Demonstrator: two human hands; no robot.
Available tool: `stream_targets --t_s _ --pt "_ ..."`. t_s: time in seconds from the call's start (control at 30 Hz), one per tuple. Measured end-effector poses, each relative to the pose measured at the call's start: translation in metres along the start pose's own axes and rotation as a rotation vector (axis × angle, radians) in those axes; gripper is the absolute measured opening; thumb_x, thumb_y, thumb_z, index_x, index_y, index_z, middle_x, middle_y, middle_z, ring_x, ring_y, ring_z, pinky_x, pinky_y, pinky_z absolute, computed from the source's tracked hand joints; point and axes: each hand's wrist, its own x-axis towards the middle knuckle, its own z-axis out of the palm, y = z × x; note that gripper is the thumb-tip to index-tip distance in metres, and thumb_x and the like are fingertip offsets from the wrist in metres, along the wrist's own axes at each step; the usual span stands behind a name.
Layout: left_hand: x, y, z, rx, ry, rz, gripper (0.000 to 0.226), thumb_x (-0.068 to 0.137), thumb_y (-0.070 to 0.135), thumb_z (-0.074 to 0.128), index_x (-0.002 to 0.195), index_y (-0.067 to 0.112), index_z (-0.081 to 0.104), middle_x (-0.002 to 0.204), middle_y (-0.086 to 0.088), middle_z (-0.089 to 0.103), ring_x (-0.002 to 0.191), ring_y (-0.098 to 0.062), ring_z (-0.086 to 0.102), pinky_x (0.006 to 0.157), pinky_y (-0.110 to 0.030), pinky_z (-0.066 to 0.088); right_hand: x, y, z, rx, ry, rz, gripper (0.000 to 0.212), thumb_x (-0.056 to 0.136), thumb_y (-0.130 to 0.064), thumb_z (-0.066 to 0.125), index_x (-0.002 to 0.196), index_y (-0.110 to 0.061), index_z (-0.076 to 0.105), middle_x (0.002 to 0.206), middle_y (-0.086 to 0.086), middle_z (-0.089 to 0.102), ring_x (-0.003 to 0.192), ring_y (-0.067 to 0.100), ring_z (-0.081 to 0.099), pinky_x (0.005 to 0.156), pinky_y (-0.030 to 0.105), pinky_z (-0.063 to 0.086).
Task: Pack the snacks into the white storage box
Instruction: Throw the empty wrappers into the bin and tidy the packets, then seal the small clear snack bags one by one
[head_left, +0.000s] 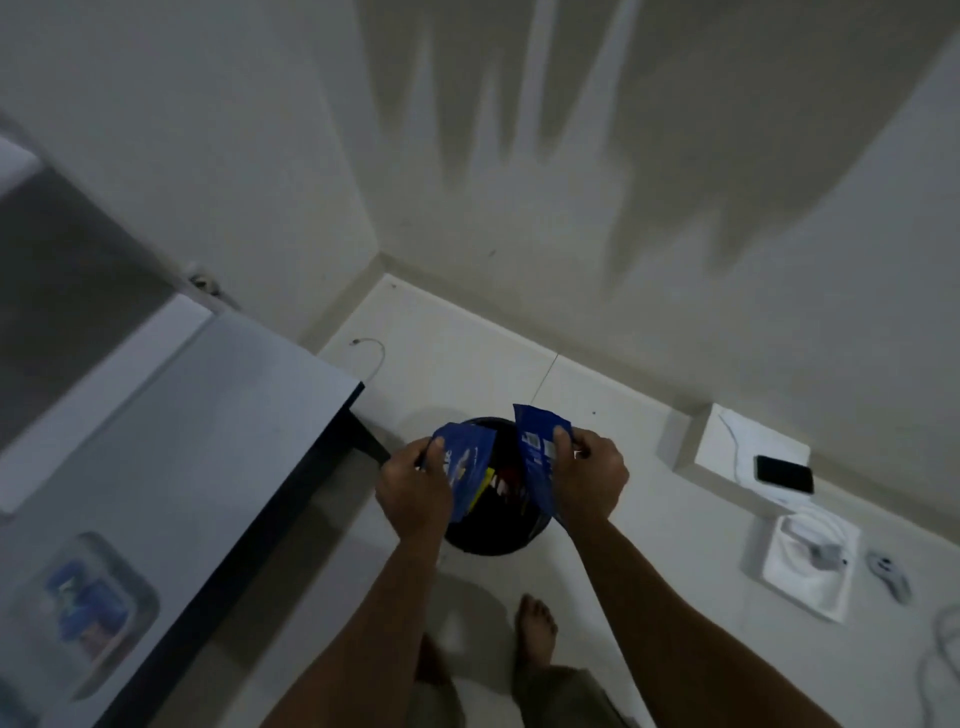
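Person stands barefoot over a black bin (491, 535) on the tiled floor, both arms out in front. Left hand (413, 486) pinches one blue wrapper piece (465, 470), thumb on top, fingers curled under. Right hand (589, 475) grips the other blue wrapper piece (535, 452) the same way. The two pieces look pulled apart over the bin mouth, w/ a gap between them; can't tell if they're still joined lower down. Some red/yellow stuff shows inside the bin, too dark to ID.

The white storage box (85, 608) sits on the table (208, 415) off to the person's left, near the front edge, blurry. Blue snack packs (85, 605) show inside it, so packing looks at least partly done. Box is well apart from both hands.

Handling, my guess: wrapper is thin foil/plastic film, v. light, floppy, a bit slick. Pinch at the edge is enough; it'll flutter if dropped, so release low over the bin. Looks empty, so prob. outer packaging being binned, not a snack to pack. Packs in the box are likely light too, contents crushable, so hold by the sides, not squeezed. Box itself looks like rigid plastic w/ rounded corners; take it by the rim, both hands.

Also on the floor to the right: a black phone (784, 474) on a low step and a white tray (808, 564) w/ a cable.
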Motion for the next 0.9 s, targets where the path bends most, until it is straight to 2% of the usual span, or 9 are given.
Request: stream_targets --t_s 0.13,0.3,0.47,0.63,0.77,0.9 --pt "0.006 -0.018 0.032 0.011 -0.020 -0.012 0.018 0.089 0.024 0.069 0.083 0.007 0.075 0.073 -0.008 0.070 0.067 -0.024 0.064 0.063 -0.028 0.048 0.014 0.016 0.019 -0.047 -0.037 0.061 0.023 0.092 -0.029 0.065 0.100 -0.012 0.077 0.092 0.011 0.072 0.085 0.029 0.067 0.069 0.025 0.038" --pt "0.021 -0.046 0.068 0.013 -0.028 -0.016 0.014 0.086 0.020 0.071 0.083 0.007 0.076 0.069 -0.009 0.070 0.062 -0.025 0.064 0.059 -0.034 0.054 0.031 0.041 0.059 -0.079 -0.075 0.165 0.026 0.093 -0.033 0.063 0.107 -0.015 0.075 0.103 0.007 0.071 0.095 0.026 0.066 0.072 0.024 0.039" --pt "0.026 -0.071 0.100 0.014 -0.115 -0.133 0.019 0.088 0.028 0.068 0.092 0.011 0.076 0.079 -0.007 0.073 0.072 -0.023 0.067 0.066 -0.043 0.057 0.042 0.068 0.089 -0.122 -0.104 0.220 0.026 0.091 -0.038 0.063 0.109 -0.022 0.074 0.107 0.003 0.071 0.099 0.024 0.066 0.077 0.031 0.050" --pt "0.035 -0.032 0.080 -0.068 -0.123 -0.175 0.038 0.086 0.034 0.072 0.113 0.007 0.071 0.106 -0.011 0.072 0.100 -0.025 0.065 0.089 -0.042 0.054 0.041 0.037 0.077 -0.024 -0.155 0.155 0.043 0.088 -0.043 0.069 0.122 -0.017 0.067 0.115 0.001 0.070 0.107 0.019 0.064 0.087 0.029 0.048" --pt "0.037 -0.033 0.077 -0.043 -0.136 -0.176 0.037 0.086 0.034 0.072 0.113 0.008 0.071 0.105 -0.010 0.072 0.098 -0.024 0.065 0.089 -0.042 0.053 0.040 0.036 0.078 -0.032 -0.184 0.152 0.042 0.088 -0.038 0.070 0.122 -0.013 0.067 0.116 0.004 0.071 0.107 0.019 0.065 0.086 0.023 0.045" --pt "0.036 -0.025 0.065 -0.046 -0.134 -0.191 0.037 0.085 0.036 0.072 0.113 0.012 0.071 0.108 -0.006 0.072 0.099 -0.020 0.065 0.088 -0.039 0.053 0.039 0.025 0.066 0.015 -0.226 0.119 0.040 0.088 -0.036 0.070 0.121 -0.013 0.068 0.117 0.003 0.070 0.106 0.018 0.065 0.092 0.030 0.051"
